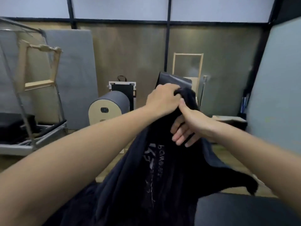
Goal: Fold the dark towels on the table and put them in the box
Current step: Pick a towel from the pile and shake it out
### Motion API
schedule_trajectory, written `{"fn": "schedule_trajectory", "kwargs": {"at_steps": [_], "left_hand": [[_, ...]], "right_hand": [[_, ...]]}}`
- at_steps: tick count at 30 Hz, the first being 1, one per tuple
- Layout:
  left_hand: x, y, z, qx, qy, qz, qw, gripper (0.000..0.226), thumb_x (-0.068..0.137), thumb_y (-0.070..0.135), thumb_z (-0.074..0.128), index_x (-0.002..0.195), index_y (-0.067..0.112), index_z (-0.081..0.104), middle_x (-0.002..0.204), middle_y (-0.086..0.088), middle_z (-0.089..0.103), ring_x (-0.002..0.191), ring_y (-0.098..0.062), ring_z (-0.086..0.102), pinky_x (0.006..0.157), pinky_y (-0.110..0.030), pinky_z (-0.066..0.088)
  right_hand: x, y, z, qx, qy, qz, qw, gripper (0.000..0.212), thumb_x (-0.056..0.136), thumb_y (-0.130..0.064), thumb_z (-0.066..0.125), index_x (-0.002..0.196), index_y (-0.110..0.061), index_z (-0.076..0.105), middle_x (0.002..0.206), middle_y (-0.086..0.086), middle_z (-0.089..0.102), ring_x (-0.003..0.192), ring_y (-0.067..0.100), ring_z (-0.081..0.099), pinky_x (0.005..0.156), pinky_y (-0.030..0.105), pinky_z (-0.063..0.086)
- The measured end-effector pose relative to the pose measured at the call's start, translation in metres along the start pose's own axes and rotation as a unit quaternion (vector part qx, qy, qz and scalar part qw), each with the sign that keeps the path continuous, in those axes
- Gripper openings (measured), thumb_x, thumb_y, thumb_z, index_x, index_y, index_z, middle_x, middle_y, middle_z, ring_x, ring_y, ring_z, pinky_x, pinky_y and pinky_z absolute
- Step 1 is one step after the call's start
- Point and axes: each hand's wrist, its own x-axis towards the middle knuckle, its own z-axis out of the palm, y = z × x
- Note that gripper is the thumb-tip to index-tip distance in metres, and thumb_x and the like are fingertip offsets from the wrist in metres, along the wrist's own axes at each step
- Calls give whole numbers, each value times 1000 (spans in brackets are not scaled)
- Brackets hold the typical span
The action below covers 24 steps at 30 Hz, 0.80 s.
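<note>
Bunched tight in your left grip (162,100) above the black padded bench (244,211), the soft, light black printed towel (146,176) hangs limp toward it, your right grip (187,126) resting loose-fingered on the cloth, so I judge two corners along one edge the best hold.

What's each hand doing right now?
Left hand: closed, gripping the towel at its top.
Right hand: open, fingers straight against the towel.
</note>
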Motion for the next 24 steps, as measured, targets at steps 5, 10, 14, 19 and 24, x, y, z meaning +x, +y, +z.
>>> {"fn": "schedule_trajectory", "kwargs": {"at_steps": [5,10,14,19,24], "left_hand": [[-34,33,68,126,-66,83,986,19,91,30,56,94,20,72,94,-1,46,92,-24,53,77,-38,44],[-133,-3,136,49,8,-110,993,33,93,37,52,124,32,62,99,4,60,94,-20,59,80,-35,49],[-237,1,176,-374,79,-516,766,43,95,56,52,121,23,58,95,-1,71,83,-16,67,73,-30,52],[-299,-4,183,-714,235,-500,429,35,94,26,57,122,6,65,128,-12,65,123,-30,60,110,-42,43],[-292,-55,188,-644,402,-548,352,26,89,6,54,112,0,65,114,-17,67,101,-33,65,92,-40,54]], "right_hand": [[11,102,15,587,-47,29,808,50,99,-46,34,124,-11,59,120,18,68,112,35,63,93,52,49],[2,161,37,684,-134,12,717,34,67,-17,61,100,-7,62,104,15,69,102,29,65,100,44,47],[-13,182,92,660,-159,119,724,28,101,-27,47,105,-4,63,109,18,71,111,29,64,104,47,46],[-49,214,144,670,-192,202,688,28,101,-24,49,107,-2,66,99,15,75,104,26,69,105,44,46],[-66,240,146,701,-132,225,664,24,103,-14,42,108,-4,64,97,13,76,90,22,75,85,44,57]]}}
